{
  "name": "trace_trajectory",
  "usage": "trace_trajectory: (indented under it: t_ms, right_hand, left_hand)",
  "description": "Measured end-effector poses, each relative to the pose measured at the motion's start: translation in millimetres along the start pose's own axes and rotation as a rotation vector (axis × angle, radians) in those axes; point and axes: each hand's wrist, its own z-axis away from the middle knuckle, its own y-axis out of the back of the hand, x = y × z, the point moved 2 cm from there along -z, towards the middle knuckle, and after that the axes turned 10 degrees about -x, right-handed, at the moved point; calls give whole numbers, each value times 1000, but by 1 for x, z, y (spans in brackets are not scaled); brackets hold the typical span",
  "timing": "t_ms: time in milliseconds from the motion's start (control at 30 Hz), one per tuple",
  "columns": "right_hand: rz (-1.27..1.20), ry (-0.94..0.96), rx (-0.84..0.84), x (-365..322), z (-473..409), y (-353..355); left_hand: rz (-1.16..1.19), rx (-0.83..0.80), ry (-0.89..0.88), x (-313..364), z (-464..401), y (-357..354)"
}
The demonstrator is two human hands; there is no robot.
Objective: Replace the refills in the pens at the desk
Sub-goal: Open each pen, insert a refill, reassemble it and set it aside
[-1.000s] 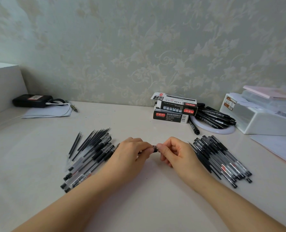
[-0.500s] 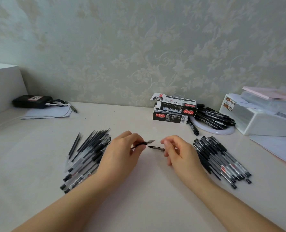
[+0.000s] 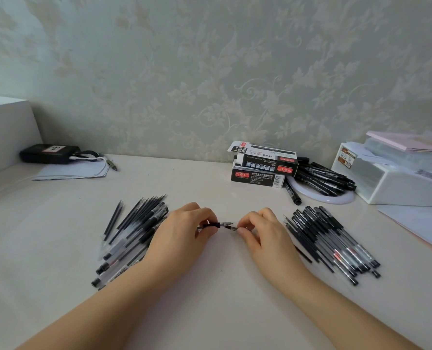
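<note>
Pinching the pen barrel (image 3: 211, 225) in my left hand (image 3: 182, 229) and the refill (image 3: 231, 227) in my right hand (image 3: 263, 229) mid-desk (image 3: 210, 286), I judged steady, straight alignment mattered before sliding it home.

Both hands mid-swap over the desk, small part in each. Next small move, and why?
Probably bring the two parts together. The left hand pinches a pen piece with its tip pointing right; the right hand pinches a thin tip piece pointing left. The ends nearly meet and look slightly offset, so lining them up seems next. Which part is the refill I cannot tell.
</note>
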Motion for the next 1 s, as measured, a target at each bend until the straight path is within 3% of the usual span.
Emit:
trace_trajectory:
  t_ms: [267,567,1000]
  right_hand:
    - [-88,24,-30,-1,1,1]
    - [-503,-42,-103,4,-1,5]
    - [-653,-73,-143,1,-1,9]
  left_hand:
    - [26,-7,-83,3,-1,0]
    - [34,10,-183,10,-2,-1]
    - [58,23,-167,19,-2,-1]
